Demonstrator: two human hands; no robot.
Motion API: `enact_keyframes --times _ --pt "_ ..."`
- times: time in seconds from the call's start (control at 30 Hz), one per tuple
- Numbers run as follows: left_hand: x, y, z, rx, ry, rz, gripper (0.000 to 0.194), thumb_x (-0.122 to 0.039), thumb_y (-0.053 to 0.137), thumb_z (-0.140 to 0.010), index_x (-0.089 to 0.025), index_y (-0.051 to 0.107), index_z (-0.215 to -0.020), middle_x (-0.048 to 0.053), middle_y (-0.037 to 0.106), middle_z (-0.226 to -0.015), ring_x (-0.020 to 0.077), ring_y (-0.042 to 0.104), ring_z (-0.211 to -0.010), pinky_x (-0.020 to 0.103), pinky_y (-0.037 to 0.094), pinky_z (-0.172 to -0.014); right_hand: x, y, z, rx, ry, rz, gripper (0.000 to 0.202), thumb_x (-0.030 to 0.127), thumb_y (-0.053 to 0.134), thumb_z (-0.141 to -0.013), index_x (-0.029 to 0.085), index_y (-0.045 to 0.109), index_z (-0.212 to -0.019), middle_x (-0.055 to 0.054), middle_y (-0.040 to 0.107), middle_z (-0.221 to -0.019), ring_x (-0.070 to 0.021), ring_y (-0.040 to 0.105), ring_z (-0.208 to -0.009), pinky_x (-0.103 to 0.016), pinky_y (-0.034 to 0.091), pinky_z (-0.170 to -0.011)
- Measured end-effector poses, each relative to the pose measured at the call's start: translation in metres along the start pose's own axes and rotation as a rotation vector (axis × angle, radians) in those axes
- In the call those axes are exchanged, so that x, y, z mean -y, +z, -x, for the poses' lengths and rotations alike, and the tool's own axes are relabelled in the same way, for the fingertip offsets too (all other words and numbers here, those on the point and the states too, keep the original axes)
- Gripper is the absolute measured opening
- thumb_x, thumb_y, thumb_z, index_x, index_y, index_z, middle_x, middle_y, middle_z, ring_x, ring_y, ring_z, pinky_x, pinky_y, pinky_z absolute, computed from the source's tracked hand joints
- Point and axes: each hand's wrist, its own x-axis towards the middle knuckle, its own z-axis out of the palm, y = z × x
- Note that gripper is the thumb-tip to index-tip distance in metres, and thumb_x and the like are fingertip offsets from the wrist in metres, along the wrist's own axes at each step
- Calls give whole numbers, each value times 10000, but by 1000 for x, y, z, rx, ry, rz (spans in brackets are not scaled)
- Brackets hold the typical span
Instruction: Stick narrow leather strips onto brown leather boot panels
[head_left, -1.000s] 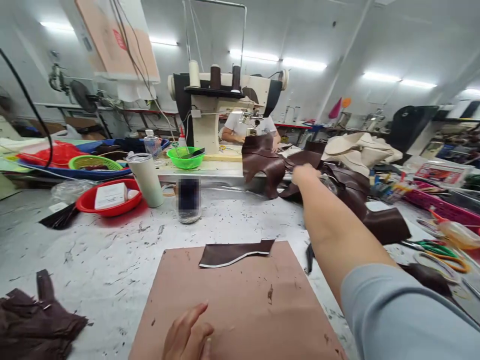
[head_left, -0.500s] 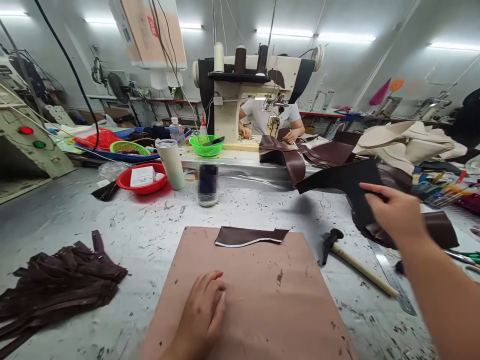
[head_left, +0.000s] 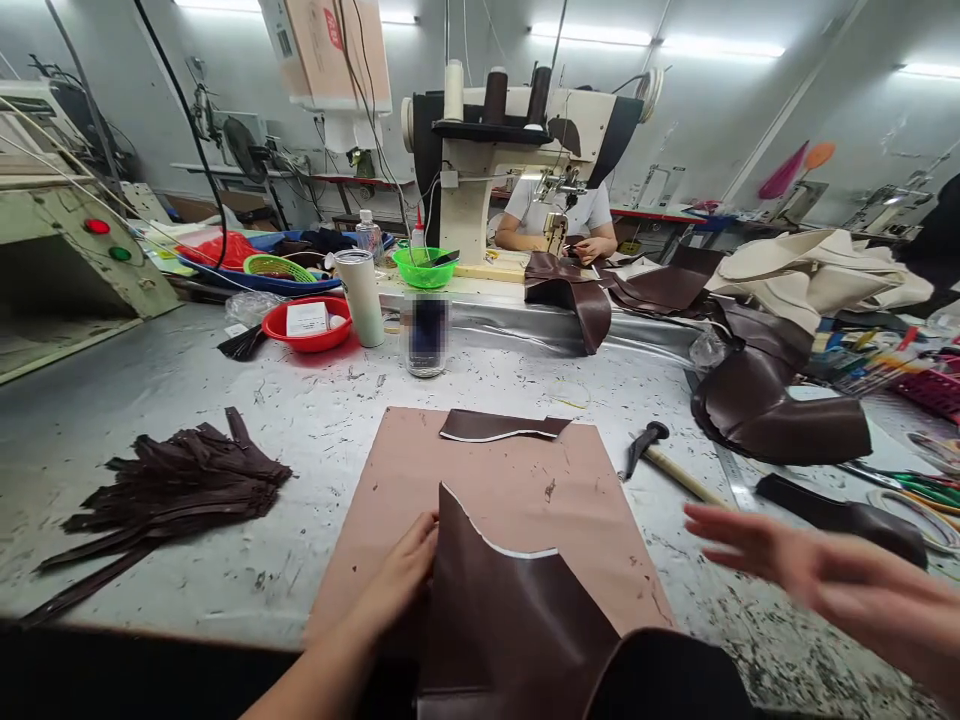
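Note:
A large dark brown leather piece (head_left: 510, 610) with a pale curved edge lies over the near part of the pink board (head_left: 390, 460). At its left edge is my left hand (head_left: 401, 570), closed on it, with the fingertips partly hidden behind the leather. My right hand (head_left: 802, 570), blurred by motion, is held out over the table at the right, its fingers spread and holding nothing. A narrow brown strip (head_left: 502, 425) with a white edge rests at the board's far end. Beyond my right hand lies a hammer (head_left: 682, 475).
Brown strips (head_left: 187, 480) are heaped at the left. A red bowl (head_left: 307, 335), a tumbler (head_left: 360, 300) and a glass jar (head_left: 426, 340) stand farther back. More leather (head_left: 780, 400) lies at right. A person (head_left: 592, 220) sits behind the sewing machine (head_left: 465, 200).
The large leather piece has come from the right onto the board, brown side up. My left hand has taken hold of its edge. My right hand has let go and opened. The view has shifted.

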Motion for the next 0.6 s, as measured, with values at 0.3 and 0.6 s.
enact_keyframes --times 0.3,0.6 --pt "17 -7 7 -67 -33 277 356 -414 592 -748 -160 555 -994 70 641 -927 228 599 -916 343 490 -786 70 172 -119 415 -323 -110 255 252 543 -799 245 585 -1051 -51 619 -1108 -192 565 -1031 -379 427 -928" --pt "30 -26 11 -175 -81 214 300 -447 582 -678 -150 558 -716 4 546 -676 134 522 -620 239 444 -539 74 237 -111 30 -378 30 116 142 514 -770 222 593 -799 -31 642 -816 -172 591 -770 -303 467 -709"
